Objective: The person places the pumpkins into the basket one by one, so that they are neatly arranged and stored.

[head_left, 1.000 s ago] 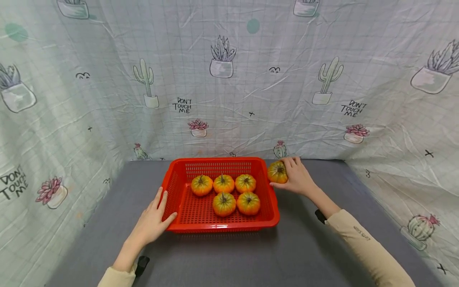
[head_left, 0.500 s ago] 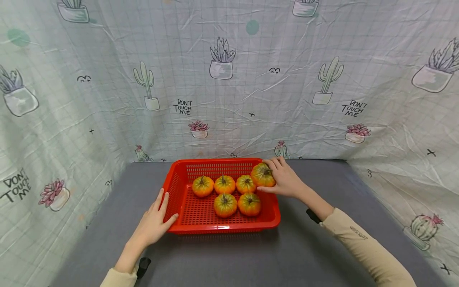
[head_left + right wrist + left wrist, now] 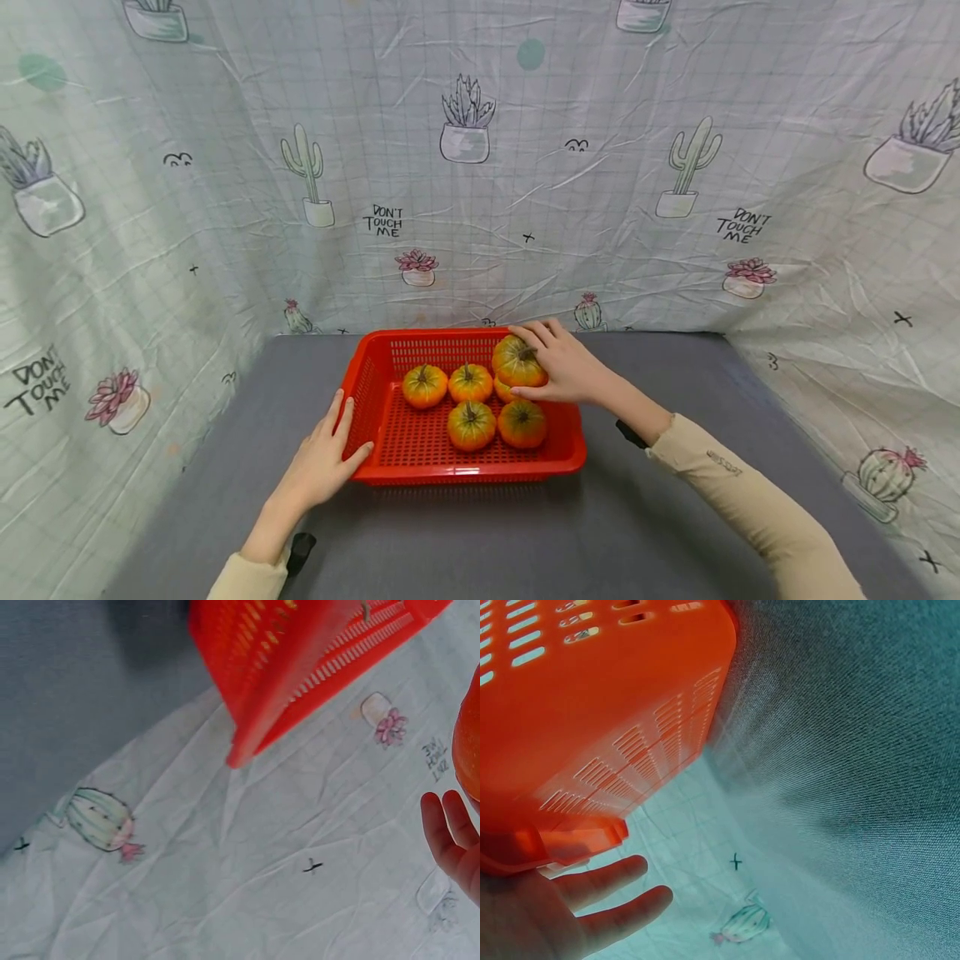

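My right hand (image 3: 572, 368) grips an orange and green pumpkin (image 3: 516, 362) above the right back part of a red plastic basket (image 3: 465, 473). The held pumpkin overlaps another pumpkin behind it in the head view. Several similar small pumpkins (image 3: 470, 427) sit on the basket floor. In the right wrist view only the edge of the held pumpkin (image 3: 469, 746) shows, over two fingertips. My left hand (image 3: 318, 462) rests at the basket's left rim with fingers extended. Seen from the left wrist, its straight fingers (image 3: 622, 919) reach past the basket's rim.
The basket stands on a grey table (image 3: 480, 542). A pale curtain (image 3: 510, 192) with printed cacti and potted plants surrounds the table at the back and sides. The basket's left half shows bare perforated floor (image 3: 408, 442).
My right hand has carried its pumpkin leftward from outside the basket's right rim to above the pumpkins inside. The left hand and the basket stay in place.
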`<action>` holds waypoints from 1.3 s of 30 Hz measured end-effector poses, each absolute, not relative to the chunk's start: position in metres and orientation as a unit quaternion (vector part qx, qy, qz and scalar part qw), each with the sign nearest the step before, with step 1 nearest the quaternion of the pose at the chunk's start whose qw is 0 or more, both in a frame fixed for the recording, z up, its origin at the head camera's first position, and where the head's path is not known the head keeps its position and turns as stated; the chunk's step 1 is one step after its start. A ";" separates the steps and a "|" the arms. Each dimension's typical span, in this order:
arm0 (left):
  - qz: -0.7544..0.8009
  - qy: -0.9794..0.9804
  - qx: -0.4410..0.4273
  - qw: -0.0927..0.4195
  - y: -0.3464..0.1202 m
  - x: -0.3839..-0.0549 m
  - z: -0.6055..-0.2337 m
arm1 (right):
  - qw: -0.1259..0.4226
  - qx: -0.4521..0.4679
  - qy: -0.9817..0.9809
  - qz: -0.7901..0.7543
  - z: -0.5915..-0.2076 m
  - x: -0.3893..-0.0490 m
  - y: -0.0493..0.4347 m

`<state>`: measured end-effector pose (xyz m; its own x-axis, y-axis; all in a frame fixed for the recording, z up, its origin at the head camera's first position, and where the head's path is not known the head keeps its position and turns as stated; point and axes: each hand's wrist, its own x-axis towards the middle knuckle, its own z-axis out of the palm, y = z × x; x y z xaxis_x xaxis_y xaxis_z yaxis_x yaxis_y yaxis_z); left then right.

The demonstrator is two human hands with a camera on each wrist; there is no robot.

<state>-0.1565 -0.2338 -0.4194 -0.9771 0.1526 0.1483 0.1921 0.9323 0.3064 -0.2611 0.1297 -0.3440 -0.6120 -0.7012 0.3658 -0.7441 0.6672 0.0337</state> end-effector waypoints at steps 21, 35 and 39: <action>-0.147 -0.982 -0.096 0.067 -0.237 -0.156 -0.418 | 0.172 0.481 -0.857 0.069 -0.329 -0.274 0.053; -0.091 -0.991 -0.069 0.071 -0.234 -0.161 -0.410 | 0.120 0.489 -0.862 0.058 -0.356 -0.279 0.009; -0.092 -0.991 -0.065 0.072 -0.232 -0.161 -0.411 | 0.100 0.496 -0.862 0.035 -0.365 -0.277 0.000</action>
